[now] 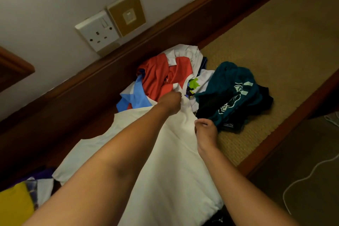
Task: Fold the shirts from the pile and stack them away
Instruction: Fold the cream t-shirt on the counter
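Observation:
A white shirt (165, 170) stretches from the pile toward me, across the middle of the view. My left hand (169, 103) grips its far end where it meets the pile. My right hand (206, 131) pinches the shirt's right edge a little nearer to me. The pile (165, 77) lies on a woven mat and holds a red shirt with white trim, a light blue piece and a white shirt with a green print. A teal shirt (231, 90) with a white graphic lies crumpled over black clothes at the pile's right.
The woven mat (266, 46) runs along a dark wooden skirting (91, 88) under a wall with a socket (99, 33). More clothes, yellow and purple, lie at the lower left (20, 202). A white cable (302, 180) trails over the dark floor at the right.

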Demonstrator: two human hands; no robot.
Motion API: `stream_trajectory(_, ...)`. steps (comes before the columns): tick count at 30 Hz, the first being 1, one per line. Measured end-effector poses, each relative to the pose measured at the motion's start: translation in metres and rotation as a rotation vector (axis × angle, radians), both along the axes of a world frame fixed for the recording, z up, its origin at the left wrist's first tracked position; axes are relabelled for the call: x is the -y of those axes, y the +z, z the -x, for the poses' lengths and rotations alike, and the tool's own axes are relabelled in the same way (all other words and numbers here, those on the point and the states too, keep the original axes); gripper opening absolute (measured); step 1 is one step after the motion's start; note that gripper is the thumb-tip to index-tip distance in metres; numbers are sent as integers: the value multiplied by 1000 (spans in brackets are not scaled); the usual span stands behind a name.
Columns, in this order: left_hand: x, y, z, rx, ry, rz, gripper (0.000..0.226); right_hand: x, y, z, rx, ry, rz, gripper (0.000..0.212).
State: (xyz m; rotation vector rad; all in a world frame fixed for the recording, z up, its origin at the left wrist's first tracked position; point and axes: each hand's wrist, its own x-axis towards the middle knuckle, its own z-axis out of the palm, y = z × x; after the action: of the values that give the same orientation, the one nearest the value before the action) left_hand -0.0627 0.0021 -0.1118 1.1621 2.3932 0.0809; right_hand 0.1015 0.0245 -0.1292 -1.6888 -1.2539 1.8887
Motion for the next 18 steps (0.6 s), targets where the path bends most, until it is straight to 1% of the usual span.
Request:
stream_trajectory(2,11,4,-1,4,30,-66,29,5,4,-2,-43,0,27,13)
stream_trajectory(5,35,17,-4,27,80,-223,33,19,13,-5,-87,59,100,7)
stream_trajectory(6,45,23,-7,40,75,-273,30,25,18,-6,-99,78,132,9)
stream_trajectory(7,56,29,-9,56,76,-316,24,32,23,-8,-112,100,160,19)
stream_trajectory(8,68,36,-10,75,90,-347,19,38,29,-10,-124,134,169,26)
stream_trajectory(9,81,42,-12,94,113,-369,18,45,34,-12,-124,192,143,28)
stream_trajectory(10,94,48,-12,109,141,-390,19,53,41,-13,-118,276,93,24)
stream_trajectory(12,123,57,-12,135,198,-433,23,73,51,-13,-82,466,-107,16)
stream_trajectory(13,138,60,-11,155,232,-451,27,86,55,-14,-50,558,-271,12)
stream_trajectory(14,154,63,-11,173,273,-461,29,98,58,-14,-4,661,-489,11)
stream_trajectory(16,185,65,-8,185,355,-485,21,122,57,-13,111,909,-975,12)
stream_trajectory(17,200,65,-7,178,403,-495,17,136,55,-12,129,1012,-1125,12)
stream_trajectory(18,216,63,-6,170,460,-501,16,150,52,-12,122,1094,-1197,11)
